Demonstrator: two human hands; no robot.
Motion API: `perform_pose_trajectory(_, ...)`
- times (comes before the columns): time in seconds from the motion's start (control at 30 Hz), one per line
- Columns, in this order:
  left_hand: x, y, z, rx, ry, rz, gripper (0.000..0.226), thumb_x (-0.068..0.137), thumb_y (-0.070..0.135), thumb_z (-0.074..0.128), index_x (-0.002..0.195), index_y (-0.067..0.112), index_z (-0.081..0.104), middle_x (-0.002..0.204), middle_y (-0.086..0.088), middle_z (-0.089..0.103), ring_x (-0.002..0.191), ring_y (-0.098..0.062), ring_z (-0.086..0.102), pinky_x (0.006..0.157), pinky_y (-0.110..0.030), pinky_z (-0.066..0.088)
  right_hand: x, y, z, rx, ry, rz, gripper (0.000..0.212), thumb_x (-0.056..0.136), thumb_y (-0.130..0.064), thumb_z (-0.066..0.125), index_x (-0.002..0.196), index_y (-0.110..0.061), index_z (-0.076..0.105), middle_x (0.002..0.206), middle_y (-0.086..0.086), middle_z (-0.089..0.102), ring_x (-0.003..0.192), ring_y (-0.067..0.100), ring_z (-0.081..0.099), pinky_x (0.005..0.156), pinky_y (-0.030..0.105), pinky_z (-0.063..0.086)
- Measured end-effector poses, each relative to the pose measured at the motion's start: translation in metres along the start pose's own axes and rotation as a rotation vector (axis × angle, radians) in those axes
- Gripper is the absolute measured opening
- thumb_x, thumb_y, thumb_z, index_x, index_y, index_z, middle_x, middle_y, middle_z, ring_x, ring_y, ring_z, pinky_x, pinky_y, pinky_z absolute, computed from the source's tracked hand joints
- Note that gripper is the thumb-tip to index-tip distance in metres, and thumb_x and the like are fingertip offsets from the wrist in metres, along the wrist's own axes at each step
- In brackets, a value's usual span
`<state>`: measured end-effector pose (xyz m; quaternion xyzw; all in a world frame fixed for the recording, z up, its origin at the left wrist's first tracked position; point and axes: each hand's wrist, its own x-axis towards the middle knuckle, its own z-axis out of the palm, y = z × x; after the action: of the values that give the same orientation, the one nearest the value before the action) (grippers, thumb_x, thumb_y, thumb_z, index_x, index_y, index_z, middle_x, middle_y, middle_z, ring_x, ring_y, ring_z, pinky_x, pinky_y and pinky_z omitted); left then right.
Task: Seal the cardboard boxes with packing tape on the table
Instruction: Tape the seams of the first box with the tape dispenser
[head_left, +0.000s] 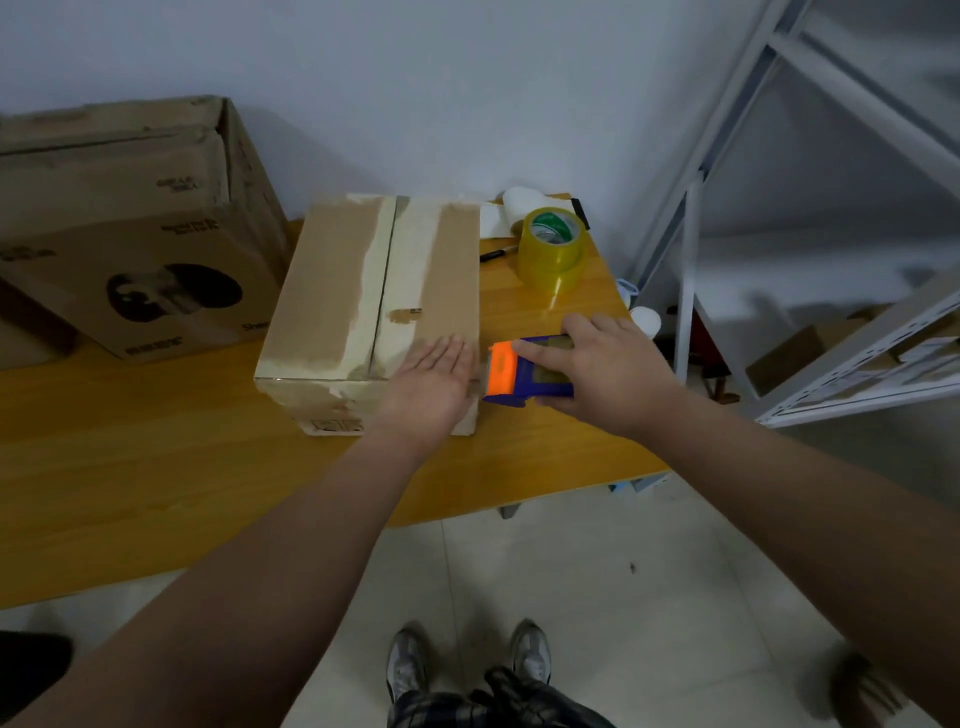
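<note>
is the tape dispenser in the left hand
No, the right hand grips the blue and orange tape dispenser beside the box, while the left hand lies flat on the box top.

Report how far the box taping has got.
Done: the small box has its flaps closed; pale strips run along the seam, but fresh tape there I cannot confirm. In hand: the left hand presses flat on its top while the right hand holds the tape dispenser at its right edge. Left: the big box behind looks open on top.
</note>
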<state>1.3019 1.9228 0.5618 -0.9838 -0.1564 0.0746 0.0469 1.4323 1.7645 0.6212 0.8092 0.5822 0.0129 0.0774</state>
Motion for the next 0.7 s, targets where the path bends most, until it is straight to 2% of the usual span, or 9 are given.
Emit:
perform_pose_trajectory(0.17,-0.001,-0.001,-0.002,0.012,-0.006,-0.038,0.06,0.103,0.04,0.018,0.151,0.008,0.002,0.159,-0.008,0.003,0.146,-0.016,0.005,0.116,-0.03,-0.002,-0.021,0.03,0.004,0.032,0.009,-0.03,0.076,0.077,-0.06,0.062,0.145,-0.038,0.035,0.11,0.013,0.053,0.096,0.031,0.054,0.08,0.042,0.045)
perform_pose_trajectory(0.37,-0.002,0.003,-0.004,0.036,-0.016,-0.044,0.058,0.104,0.038,0.016,0.151,0.008,0.0,0.159,-0.008,0.001,0.146,-0.017,0.003,0.116,-0.029,-0.004,-0.033,0.049,0.008,0.017,0.102,-0.035,0.074,0.073,-0.053,0.072,0.14,-0.032,0.046,0.101,0.014,0.057,0.085,0.032,0.058,0.072,0.041,0.048)
perform_pose_trajectory(0.43,-0.003,0.003,-0.002,0.03,-0.01,-0.051,0.056,0.104,0.034,0.018,0.151,0.01,0.0,0.159,-0.007,0.0,0.146,-0.015,0.003,0.115,-0.028,-0.005,-0.023,0.049,0.002,-0.024,0.143,-0.061,0.073,0.074,-0.049,0.074,0.139,-0.031,0.048,0.102,0.015,0.058,0.088,0.034,0.058,0.075,0.043,0.048)
perform_pose_trajectory(0.53,-0.006,0.007,0.0,0.04,-0.022,-0.072,0.059,0.103,0.033,0.023,0.15,0.009,-0.003,0.159,-0.007,-0.001,0.146,-0.015,0.001,0.114,-0.028,-0.008,-0.009,0.054,-0.014,-0.054,0.131,-0.076,0.071,0.08,-0.047,0.069,0.144,-0.033,0.04,0.112,0.015,0.055,0.098,0.034,0.055,0.083,0.044,0.044)
perform_pose_trajectory(0.7,-0.006,0.013,0.001,-0.035,-0.025,-0.145,0.084,0.095,0.054,0.036,0.149,0.006,-0.008,0.159,-0.01,-0.001,0.146,-0.018,0.001,0.114,-0.028,-0.007,0.003,0.065,-0.019,-0.135,0.046,-0.175,0.068,0.088,-0.05,0.057,0.148,-0.037,0.027,0.125,0.012,0.049,0.112,0.03,0.049,0.093,0.042,0.039)
